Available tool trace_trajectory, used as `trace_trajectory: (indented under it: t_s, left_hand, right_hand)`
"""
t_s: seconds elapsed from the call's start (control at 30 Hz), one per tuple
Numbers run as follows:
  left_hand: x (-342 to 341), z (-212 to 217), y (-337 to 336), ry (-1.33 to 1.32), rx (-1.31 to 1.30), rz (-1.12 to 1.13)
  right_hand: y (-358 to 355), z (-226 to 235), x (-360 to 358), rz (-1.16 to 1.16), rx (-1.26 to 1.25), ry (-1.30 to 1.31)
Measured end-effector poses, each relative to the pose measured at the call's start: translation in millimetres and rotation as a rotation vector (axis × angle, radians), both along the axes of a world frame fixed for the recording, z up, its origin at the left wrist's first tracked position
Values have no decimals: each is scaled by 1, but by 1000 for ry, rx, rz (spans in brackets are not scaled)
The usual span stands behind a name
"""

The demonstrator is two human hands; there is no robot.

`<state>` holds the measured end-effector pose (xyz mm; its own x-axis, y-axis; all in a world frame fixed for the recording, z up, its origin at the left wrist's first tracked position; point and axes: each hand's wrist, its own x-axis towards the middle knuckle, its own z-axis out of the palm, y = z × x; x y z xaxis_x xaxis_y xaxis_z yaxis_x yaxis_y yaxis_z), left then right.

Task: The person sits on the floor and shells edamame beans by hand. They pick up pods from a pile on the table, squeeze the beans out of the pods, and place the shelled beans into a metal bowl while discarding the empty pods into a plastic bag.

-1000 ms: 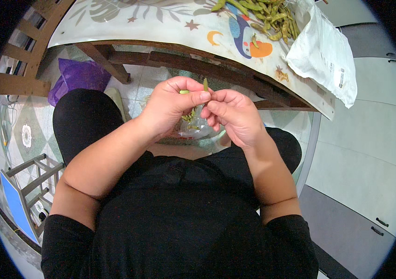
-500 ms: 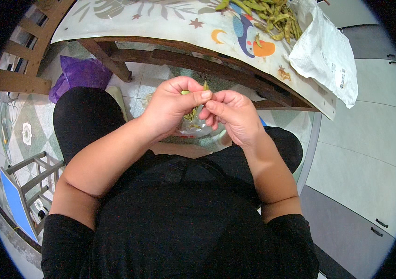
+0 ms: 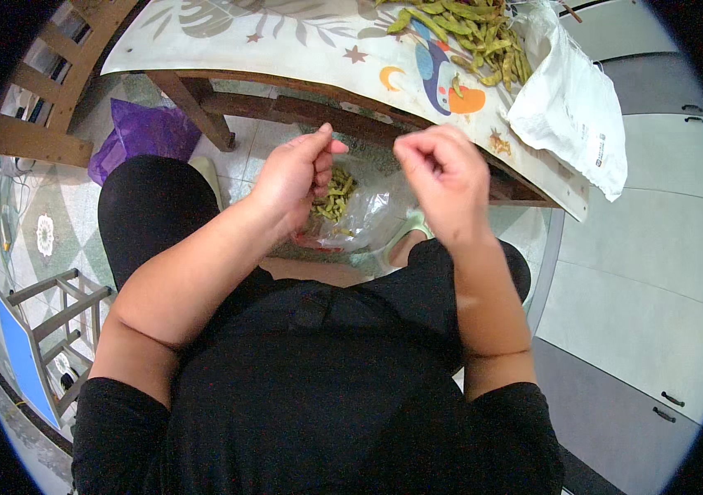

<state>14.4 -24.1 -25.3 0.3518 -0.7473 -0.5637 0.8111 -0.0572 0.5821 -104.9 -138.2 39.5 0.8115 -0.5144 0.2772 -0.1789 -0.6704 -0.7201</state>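
My left hand (image 3: 295, 177) is held over my lap with its fingers curled in and the thumb pressed on top. What it holds, if anything, is hidden. My right hand (image 3: 448, 183) is up by the table edge, its fingers closed in a pinch; anything in them is too small to make out. Below and between the hands, a clear plastic bag (image 3: 372, 216) lies on the floor between my feet. Several green pods (image 3: 335, 196) are in it. On the table, a heap of green soybean pods (image 3: 483, 37) lies beside a white plastic bag (image 3: 570, 107).
In front of me stands a wooden table with a patterned cover (image 3: 302, 49). A purple bag (image 3: 145, 136) sits on the floor at the left. A stool with a blue top (image 3: 25, 355) lies on its side at the lower left. Pale cabinets (image 3: 640, 280) line the right.
My hands were together, pinching a green pod between them. They have now come apart, the right one moving right and up toward the table, the left slightly left. The bag below is more exposed.
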Motion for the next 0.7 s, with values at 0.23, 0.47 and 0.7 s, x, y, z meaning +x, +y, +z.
trace_trajectory:
  t_s: [0.23, 0.47, 0.7]
  left_hand:
    - [-2, -6, -8, -24, -5, -86]
    - [6, -6, -2, -13, -74, -126]
    - [6, 7, 3, -132, -150, -30]
  right_hand:
    - [-74, 25, 68, 10, -854, 35]
    - [-99, 26, 103, 178, -1101, 157]
    - [-55, 41, 73, 50, -345, 15]
